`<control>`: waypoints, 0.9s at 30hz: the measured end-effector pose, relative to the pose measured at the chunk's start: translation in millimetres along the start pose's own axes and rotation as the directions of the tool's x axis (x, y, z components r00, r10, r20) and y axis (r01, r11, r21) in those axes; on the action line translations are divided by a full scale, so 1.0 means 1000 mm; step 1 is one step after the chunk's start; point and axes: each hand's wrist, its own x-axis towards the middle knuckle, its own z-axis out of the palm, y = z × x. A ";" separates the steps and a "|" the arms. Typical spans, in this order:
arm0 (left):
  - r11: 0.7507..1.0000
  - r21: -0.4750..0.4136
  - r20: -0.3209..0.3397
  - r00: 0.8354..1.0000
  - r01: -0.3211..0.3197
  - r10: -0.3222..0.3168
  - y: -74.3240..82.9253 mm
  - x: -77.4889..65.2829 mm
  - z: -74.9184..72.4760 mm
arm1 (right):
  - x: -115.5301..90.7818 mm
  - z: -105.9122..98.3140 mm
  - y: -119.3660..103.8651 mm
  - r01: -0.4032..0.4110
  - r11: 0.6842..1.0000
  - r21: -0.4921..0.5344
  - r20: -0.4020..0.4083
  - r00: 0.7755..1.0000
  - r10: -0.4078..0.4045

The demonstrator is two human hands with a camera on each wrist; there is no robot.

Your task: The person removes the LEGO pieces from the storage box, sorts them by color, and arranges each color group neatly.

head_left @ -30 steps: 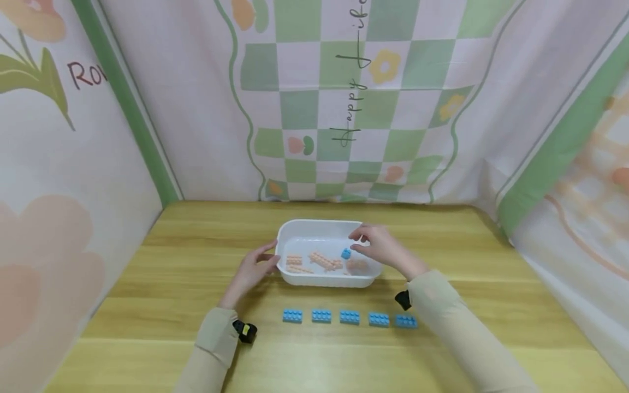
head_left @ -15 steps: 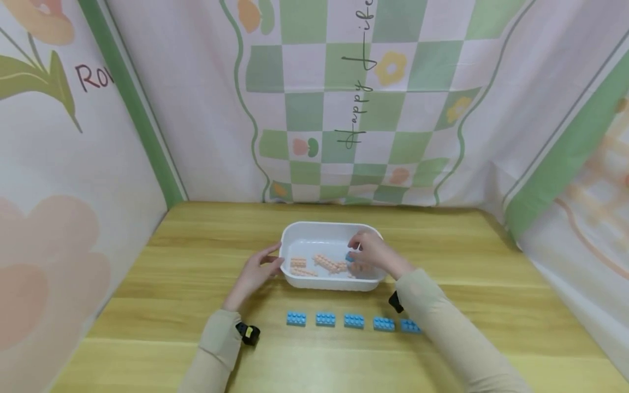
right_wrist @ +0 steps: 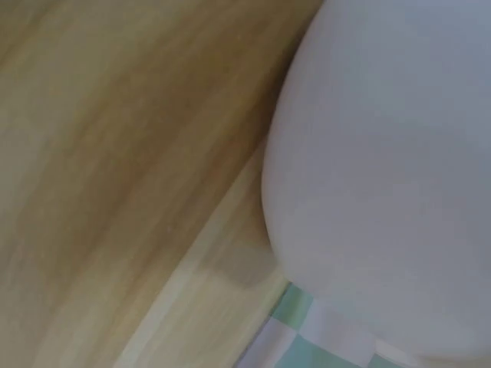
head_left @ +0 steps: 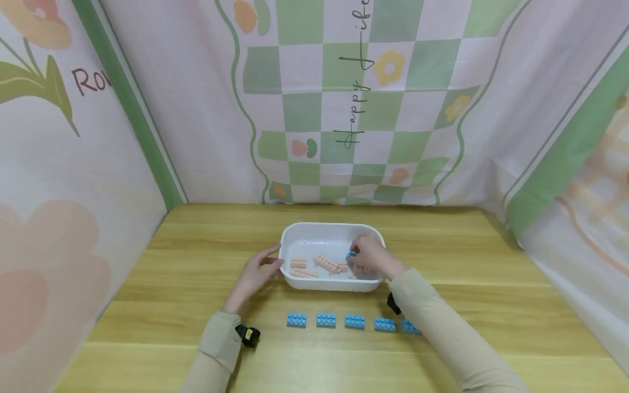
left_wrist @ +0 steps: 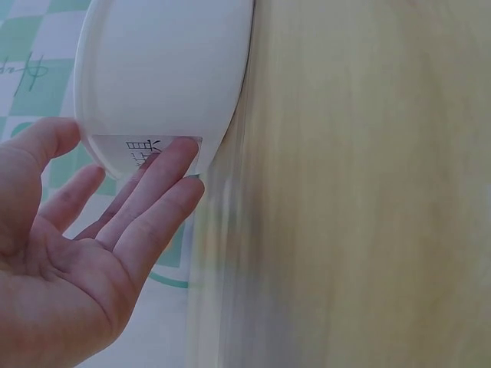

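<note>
A white plastic basin [head_left: 331,285] stands on the table with several peach toy bricks [head_left: 326,263] inside. In the head view my right hand [head_left: 372,255] reaches over its right side and pinches a blue toy brick [head_left: 350,255], partly hidden by the fingers. My left hand [head_left: 255,275] is at the basin's left end. In the left wrist view, its fairly straight fingers [left_wrist: 153,192] touch the labelled outer wall [left_wrist: 165,84], with the thumb by the rim. The right wrist view shows only the basin's outside [right_wrist: 383,169], not the hand.
Several blue toy bricks [head_left: 355,322] lie in a row in front of the basin; the rightmost is partly covered by the right sleeve [head_left: 422,295]. The wooden table [head_left: 221,224] ends at a patterned curtain [head_left: 344,109] behind. Curtains also hang at both sides.
My right hand has come down into the basin, and its fingers have closed on the blue brick. My left hand stays at the basin's left end. The head view has shifted slightly.
</note>
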 end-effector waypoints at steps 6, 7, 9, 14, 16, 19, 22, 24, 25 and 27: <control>1.000 -0.018 0.001 1.000 -0.004 0.004 0.001 -0.002 0.000 | 0.000 0.001 -0.001 -0.037 0.999 0.017 0.021 0.999 0.037; 1.000 -0.018 0.001 1.000 -0.004 0.004 0.000 -0.001 0.000 | 0.000 0.002 -0.001 -0.043 0.999 0.021 0.026 0.999 0.042; 1.000 -0.011 -0.001 1.000 -0.001 0.001 0.000 -0.001 0.001 | 0.000 0.002 -0.002 -0.045 0.999 0.025 0.028 0.999 0.044; 1.000 0.012 -0.007 1.000 0.005 -0.005 0.000 0.000 0.000 | -0.001 0.002 -0.003 -0.047 0.998 0.051 0.025 0.999 0.046; 1.000 0.018 -0.010 1.000 0.009 -0.009 0.000 0.000 0.000 | -0.001 0.003 -0.003 -0.048 0.997 0.062 0.028 0.999 0.046; 1.000 0.019 -0.015 1.000 0.015 -0.015 0.002 -0.001 0.000 | -0.002 0.003 -0.003 -0.032 0.998 0.057 0.022 0.999 0.031; 1.000 0.023 -0.018 1.000 0.010 -0.009 0.003 -0.002 0.001 | -0.002 0.004 -0.003 -0.016 0.997 0.075 0.014 1.000 0.015; 1.000 0.024 -0.020 1.000 0.012 -0.012 0.004 -0.002 0.001 | -0.003 0.003 -0.004 -0.019 0.993 0.117 0.013 1.000 0.018; 1.000 0.025 -0.021 1.000 0.012 -0.012 0.004 -0.003 0.001 | -0.004 0.003 -0.004 -0.020 0.990 0.137 0.010 1.000 0.019; 1.000 0.021 -0.022 1.000 0.017 -0.016 0.003 -0.003 0.001 | -0.005 0.000 -0.006 -0.001 0.990 0.139 -0.014 1.000 0.003</control>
